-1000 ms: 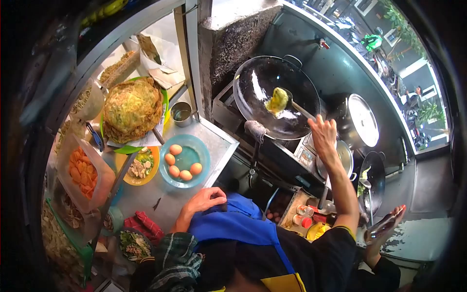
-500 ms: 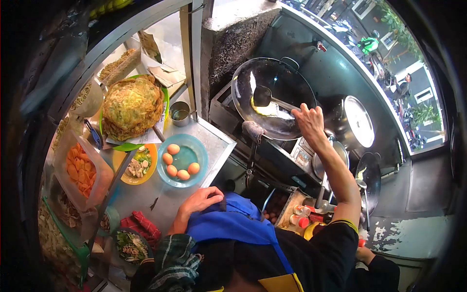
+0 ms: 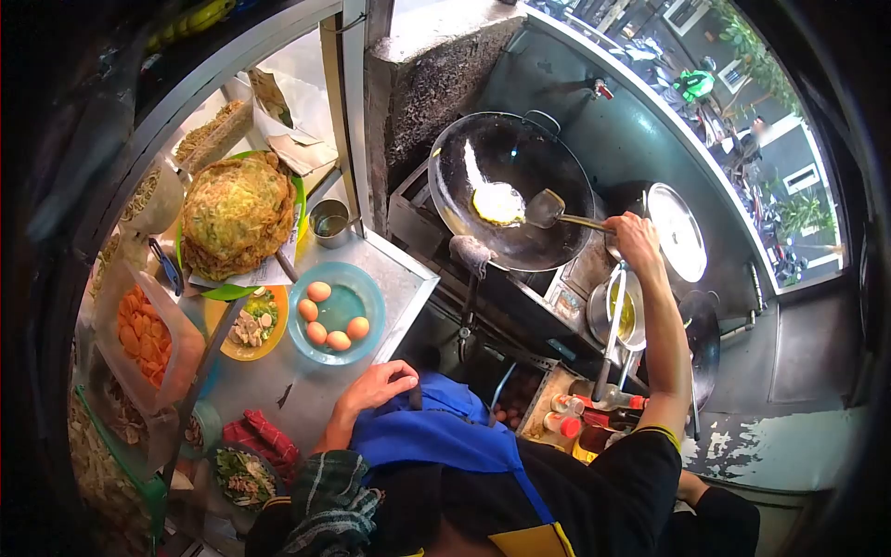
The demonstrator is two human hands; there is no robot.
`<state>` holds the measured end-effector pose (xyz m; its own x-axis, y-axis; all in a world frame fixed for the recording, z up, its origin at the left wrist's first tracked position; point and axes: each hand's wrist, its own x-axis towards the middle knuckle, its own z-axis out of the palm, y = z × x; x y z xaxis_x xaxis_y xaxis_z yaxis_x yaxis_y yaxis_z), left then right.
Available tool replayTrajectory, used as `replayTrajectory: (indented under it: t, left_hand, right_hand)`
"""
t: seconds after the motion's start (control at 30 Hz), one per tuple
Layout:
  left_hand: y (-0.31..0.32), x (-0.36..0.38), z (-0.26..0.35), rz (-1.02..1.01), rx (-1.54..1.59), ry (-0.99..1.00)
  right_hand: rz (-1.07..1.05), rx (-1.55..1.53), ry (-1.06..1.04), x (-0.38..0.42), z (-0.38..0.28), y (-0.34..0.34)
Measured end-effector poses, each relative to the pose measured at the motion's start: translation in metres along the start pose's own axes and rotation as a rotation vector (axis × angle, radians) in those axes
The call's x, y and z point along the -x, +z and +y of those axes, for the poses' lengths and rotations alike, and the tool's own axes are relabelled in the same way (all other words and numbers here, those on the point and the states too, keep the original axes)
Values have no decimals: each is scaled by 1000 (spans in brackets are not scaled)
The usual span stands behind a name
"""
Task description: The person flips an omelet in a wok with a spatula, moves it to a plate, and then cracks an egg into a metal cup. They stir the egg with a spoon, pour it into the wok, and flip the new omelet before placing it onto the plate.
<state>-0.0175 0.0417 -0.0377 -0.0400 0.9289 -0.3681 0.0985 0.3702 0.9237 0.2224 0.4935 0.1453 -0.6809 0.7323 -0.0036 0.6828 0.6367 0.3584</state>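
My right hand (image 3: 638,239) is closed around the long handle of a metal wok spatula (image 3: 546,209). The spatula's blade is inside the large dark wok (image 3: 445,200), just right of a pale yellow-white egg (image 3: 499,203) frying on the metal. A light streak runs up the wok wall from that egg. My left hand (image 3: 376,388) rests by the blue apron (image 3: 441,432), its fingers loosely curled together; I see nothing held in them. Nearest to it on the counter, a blue plate (image 3: 369,295) carries several brown eggs (image 3: 357,328).
Flat omelettes (image 3: 237,218) are stacked on a green plate at left, near a metal cup (image 3: 330,221) and a tub of orange slices (image 3: 142,334). A lidded pot (image 3: 676,232), saucepan (image 3: 626,316) and second wok (image 3: 710,348) stand right. A co-worker's sleeve (image 3: 724,520) shows below.
My right hand has moved right and down, drawing the spatula off the egg. The egg now shows as a compact round patch. My left hand remains by the apron. The view has shifted slightly.
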Motion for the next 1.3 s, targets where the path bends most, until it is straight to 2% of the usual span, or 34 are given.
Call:
replayTrajectory:
  t: [0.17,0.3,0.37,0.53,0.63,0.7,0.83,1.1,1.3]
  left_hand:
    - [2,-3,-4,21,16,4]
    - [3,-4,-9,28,31,-30]
    - [1,-2,-7,9,42,-26]
    - [0,1,8,15,7,-16]
    - [2,-2,-1,5,48,-17]
    - [5,-4,-6,9,49,-1]
    - [8,-4,-10,17,42,18]
    - [8,-8,-8,11,6,13]
    - [10,-10,-15,-1,14,9]
  right_hand:
    - [-9,-53,-27,-12,-2,22]
    - [-159,-346,-2,-21,-3,31]
    - [-223,-381,39,-26,-8,36]
    - [-205,-422,39,-26,-27,18]
    - [-141,-294,-30,-22,-33,-1]
    - [-33,-48,-106,-25,-33,-7]
    - [71,187,-105,-26,-32,-13]
    - [213,279,-112,-52,-32,44]
    - [91,67,-106,-43,-20,36]
